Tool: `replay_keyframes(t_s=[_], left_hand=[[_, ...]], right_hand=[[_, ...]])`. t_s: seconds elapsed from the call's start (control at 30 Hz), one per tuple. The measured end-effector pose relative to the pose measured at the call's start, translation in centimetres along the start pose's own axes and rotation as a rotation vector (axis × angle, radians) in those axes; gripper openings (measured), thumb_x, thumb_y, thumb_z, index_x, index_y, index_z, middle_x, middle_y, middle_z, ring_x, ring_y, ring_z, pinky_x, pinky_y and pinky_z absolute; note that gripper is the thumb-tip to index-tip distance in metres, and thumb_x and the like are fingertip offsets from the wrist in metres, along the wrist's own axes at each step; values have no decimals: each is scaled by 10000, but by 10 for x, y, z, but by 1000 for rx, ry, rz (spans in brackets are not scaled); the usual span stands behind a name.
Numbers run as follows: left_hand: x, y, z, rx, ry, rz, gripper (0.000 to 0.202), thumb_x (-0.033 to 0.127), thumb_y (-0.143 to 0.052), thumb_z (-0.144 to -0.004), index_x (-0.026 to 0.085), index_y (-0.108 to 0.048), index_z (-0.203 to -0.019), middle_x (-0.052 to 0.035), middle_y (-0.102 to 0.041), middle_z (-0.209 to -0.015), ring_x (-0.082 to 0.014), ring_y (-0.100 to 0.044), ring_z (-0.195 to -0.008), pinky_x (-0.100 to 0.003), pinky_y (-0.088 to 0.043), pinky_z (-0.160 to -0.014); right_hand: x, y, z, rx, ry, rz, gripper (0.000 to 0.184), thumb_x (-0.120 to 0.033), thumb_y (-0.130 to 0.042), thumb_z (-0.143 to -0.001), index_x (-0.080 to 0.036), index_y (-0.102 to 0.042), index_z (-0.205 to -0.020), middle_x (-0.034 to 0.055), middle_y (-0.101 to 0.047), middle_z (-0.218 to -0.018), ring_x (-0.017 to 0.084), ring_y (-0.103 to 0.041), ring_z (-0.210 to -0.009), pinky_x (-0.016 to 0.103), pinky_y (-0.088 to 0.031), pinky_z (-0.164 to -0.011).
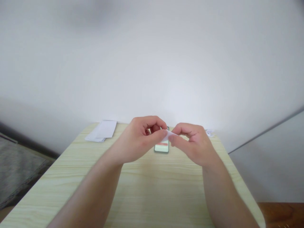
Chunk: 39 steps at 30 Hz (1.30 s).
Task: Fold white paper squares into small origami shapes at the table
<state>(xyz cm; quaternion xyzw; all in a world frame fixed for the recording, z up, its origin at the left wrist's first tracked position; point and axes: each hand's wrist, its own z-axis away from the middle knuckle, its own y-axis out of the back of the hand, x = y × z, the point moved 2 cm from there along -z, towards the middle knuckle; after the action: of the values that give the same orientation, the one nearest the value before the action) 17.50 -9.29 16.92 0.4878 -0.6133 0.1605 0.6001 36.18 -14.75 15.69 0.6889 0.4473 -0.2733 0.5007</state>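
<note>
Between my two hands, above the middle of the table, is a small folded piece of white paper. My left hand pinches its left side between thumb and fingers. On the other side, my right hand grips it with thumb and forefinger. The fingers hide part of the paper, so its full shape cannot be made out. Behind and below the hands a phone lies on the table with its screen lit, partly covered by the left hand and the paper.
A few white paper sheets lie overlapping at the table's back left corner. Some small white paper pieces sit at the back right, partly behind my right hand. The wooden table stands against a white wall.
</note>
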Motion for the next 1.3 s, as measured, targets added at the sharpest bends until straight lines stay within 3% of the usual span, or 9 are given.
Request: replay_keyframes(t_s=[0.13, 0.3, 0.73, 0.87, 1.03, 1.2, 1.3], left_hand=[[-1, 1, -1, -29, 12, 89, 135, 277, -646, -934, 180, -673, -844, 19, -549, -685, -98, -435, -636, -247, -335, -559], [-8, 7, -5, -49, -11, 314, 121, 230, -658, -922, 168, -671, -819, 7, -582, -671, -111, -510, -649, -258, -409, -616], [-13, 5, -9, -158, 60, 653, 79, 181, -684, -865, 137, -726, -813, -23, -620, -648, -105, -567, -589, -227, -429, -574], [-13, 5, -9, -124, 59, 637, 85, 174, -679, -869, 143, -725, -804, -23, -641, -646, -110, -581, -595, -227, -438, -576], [-16, 3, -8, -72, 15, 497, 114, 207, -696, -894, 156, -700, -792, -13, -658, -644, -117, -586, -628, -245, -476, -631], [-14, -1, -8, -15, -5, 442, 115, 261, -708, -901, 168, -689, -836, 3, -659, -671, -111, -573, -634, -236, -480, -618], [-11, -3, -8, 1, 30, 390, 200, 346, -685, -921, 168, -690, -830, -9, -667, -706, -128, -605, -670, -241, -495, -613]], right_hand=[[0, -1, 0, 1, 21, -13, 199, -338, -707, -923, -209, -724, -773, -16, -690, -716, 128, -580, -666, 261, -441, -611], [1, -3, 0, 3, 88, -155, 82, -297, -761, -894, -227, -773, -934, 16, -769, -874, 173, -687, -814, 294, -523, -719], [-2, -2, 1, -9, 133, -248, 68, -282, -790, -877, -224, -795, -913, 36, -780, -876, 207, -722, -835, 357, -564, -789], [-1, -6, 1, 40, 140, -247, 61, -256, -780, -879, -225, -781, -932, 33, -778, -864, 202, -722, -826, 346, -560, -764], [4, -10, 0, 165, 154, -303, 179, -152, -742, -876, -231, -726, -1036, 2, -760, -806, 166, -720, -730, 304, -552, -679], [-2, -7, 0, 266, 156, -233, 69, -162, -729, -877, -216, -702, -912, 15, -758, -819, 175, -735, -755, 309, -580, -685], [-8, -6, 1, 275, 151, -179, 98, -150, -699, -885, -229, -697, -944, 13, -740, -812, 184, -735, -763, 343, -598, -727]])
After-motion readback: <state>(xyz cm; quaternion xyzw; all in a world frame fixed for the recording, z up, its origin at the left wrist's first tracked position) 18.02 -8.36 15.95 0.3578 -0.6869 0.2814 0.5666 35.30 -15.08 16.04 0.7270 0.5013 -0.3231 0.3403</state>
